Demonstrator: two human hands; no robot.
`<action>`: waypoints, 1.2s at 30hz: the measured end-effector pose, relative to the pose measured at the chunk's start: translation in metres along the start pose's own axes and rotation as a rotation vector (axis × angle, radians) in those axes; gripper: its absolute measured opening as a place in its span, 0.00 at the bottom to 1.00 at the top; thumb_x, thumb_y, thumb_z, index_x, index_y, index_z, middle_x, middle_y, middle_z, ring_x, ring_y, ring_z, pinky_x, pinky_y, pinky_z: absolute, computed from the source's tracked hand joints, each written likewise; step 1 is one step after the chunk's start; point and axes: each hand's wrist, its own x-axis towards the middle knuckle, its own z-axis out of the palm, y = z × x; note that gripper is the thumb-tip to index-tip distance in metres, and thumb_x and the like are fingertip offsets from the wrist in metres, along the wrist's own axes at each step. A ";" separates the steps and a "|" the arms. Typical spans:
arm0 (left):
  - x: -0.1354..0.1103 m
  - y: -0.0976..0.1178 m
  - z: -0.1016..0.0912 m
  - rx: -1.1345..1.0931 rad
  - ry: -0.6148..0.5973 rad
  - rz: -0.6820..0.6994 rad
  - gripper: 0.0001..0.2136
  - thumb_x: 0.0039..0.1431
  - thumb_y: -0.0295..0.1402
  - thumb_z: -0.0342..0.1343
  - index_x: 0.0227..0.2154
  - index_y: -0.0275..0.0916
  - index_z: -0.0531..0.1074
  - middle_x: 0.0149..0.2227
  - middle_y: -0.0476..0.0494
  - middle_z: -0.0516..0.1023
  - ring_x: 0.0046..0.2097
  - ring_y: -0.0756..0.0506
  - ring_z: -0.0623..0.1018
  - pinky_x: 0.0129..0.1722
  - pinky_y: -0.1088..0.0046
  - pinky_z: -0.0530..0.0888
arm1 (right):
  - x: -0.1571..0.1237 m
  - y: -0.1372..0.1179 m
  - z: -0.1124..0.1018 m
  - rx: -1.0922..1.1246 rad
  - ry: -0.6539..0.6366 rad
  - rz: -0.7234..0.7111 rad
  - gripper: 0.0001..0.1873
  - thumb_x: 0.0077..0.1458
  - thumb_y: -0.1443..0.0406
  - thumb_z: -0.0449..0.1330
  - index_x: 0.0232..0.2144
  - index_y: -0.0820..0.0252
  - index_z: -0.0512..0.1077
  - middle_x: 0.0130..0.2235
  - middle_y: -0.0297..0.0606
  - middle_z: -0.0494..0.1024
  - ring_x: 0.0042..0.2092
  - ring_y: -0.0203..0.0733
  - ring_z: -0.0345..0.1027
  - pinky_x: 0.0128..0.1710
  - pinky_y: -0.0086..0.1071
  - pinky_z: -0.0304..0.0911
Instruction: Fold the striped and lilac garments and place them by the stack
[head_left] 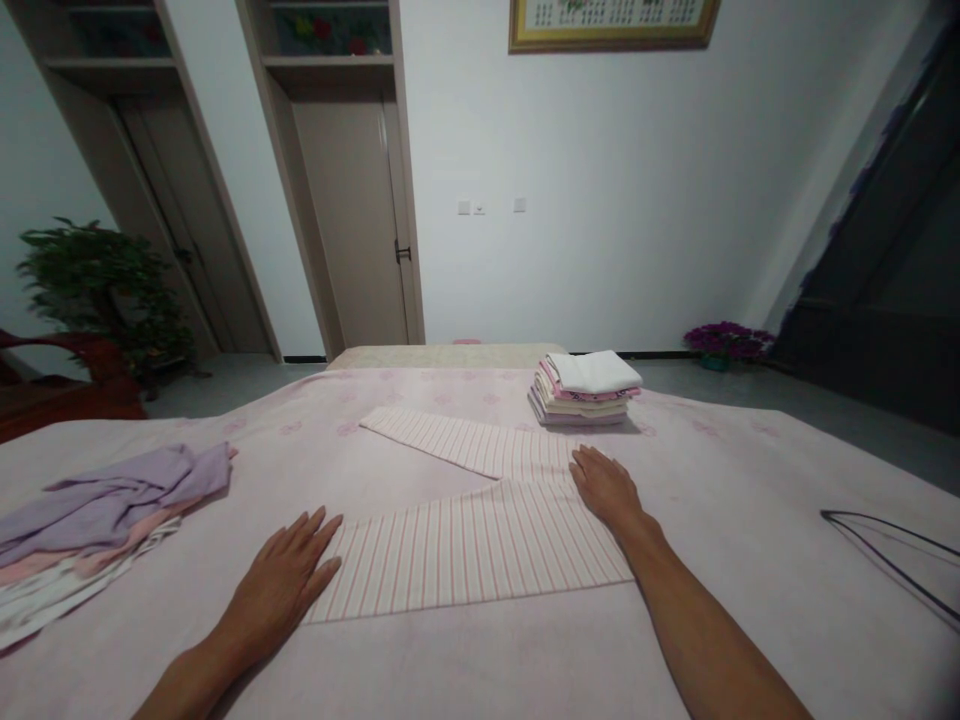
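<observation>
A pink-and-white striped cloth (465,535) lies flat on the pink bed sheet (450,660), with one folded part angling off to the upper left. My left hand (289,575) rests palm down at the cloth's left edge, fingers spread. Pressed flat on its upper right part is my right hand (604,485). Neither hand grips anything.
A neat stack of folded cloths (585,388) sits just beyond my right hand. A loose heap of purple, pink and white garments (97,520) lies at the left. A dark wire hanger (892,550) lies at the right edge. Doors, a potted plant (97,290) and flowers stand behind.
</observation>
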 end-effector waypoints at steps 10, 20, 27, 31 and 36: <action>0.000 -0.001 0.002 0.000 0.017 -0.002 0.27 0.68 0.49 0.43 0.65 0.45 0.63 0.68 0.42 0.60 0.68 0.38 0.62 0.65 0.56 0.62 | 0.000 0.000 0.001 -0.017 0.010 -0.004 0.26 0.67 0.59 0.43 0.59 0.58 0.69 0.66 0.44 0.65 0.66 0.47 0.56 0.65 0.45 0.50; 0.000 -0.004 0.008 -0.007 0.031 0.005 0.27 0.68 0.49 0.44 0.65 0.45 0.63 0.69 0.42 0.60 0.68 0.38 0.62 0.65 0.55 0.62 | 0.002 0.002 0.003 -0.012 0.009 -0.014 0.26 0.67 0.59 0.43 0.59 0.61 0.69 0.66 0.46 0.65 0.66 0.49 0.57 0.64 0.45 0.51; 0.000 -0.004 0.008 -0.008 0.040 0.016 0.26 0.68 0.48 0.44 0.65 0.45 0.63 0.68 0.42 0.61 0.68 0.38 0.62 0.65 0.55 0.62 | 0.004 0.005 0.006 -0.018 0.022 -0.031 0.24 0.68 0.59 0.44 0.59 0.60 0.69 0.65 0.46 0.66 0.65 0.49 0.58 0.63 0.44 0.52; 0.000 -0.005 0.007 -0.019 0.042 0.022 0.27 0.67 0.48 0.44 0.65 0.45 0.63 0.68 0.42 0.61 0.68 0.38 0.62 0.64 0.54 0.63 | 0.005 0.005 0.007 -0.023 0.030 -0.037 0.24 0.67 0.59 0.44 0.58 0.60 0.70 0.65 0.47 0.66 0.65 0.49 0.59 0.63 0.44 0.52; -0.002 -0.006 0.009 -0.045 0.105 0.030 0.26 0.67 0.48 0.46 0.64 0.45 0.65 0.67 0.42 0.64 0.67 0.38 0.65 0.63 0.54 0.65 | 0.004 0.004 0.007 -0.028 0.020 -0.030 0.24 0.68 0.59 0.44 0.59 0.60 0.69 0.65 0.46 0.66 0.65 0.49 0.58 0.63 0.44 0.52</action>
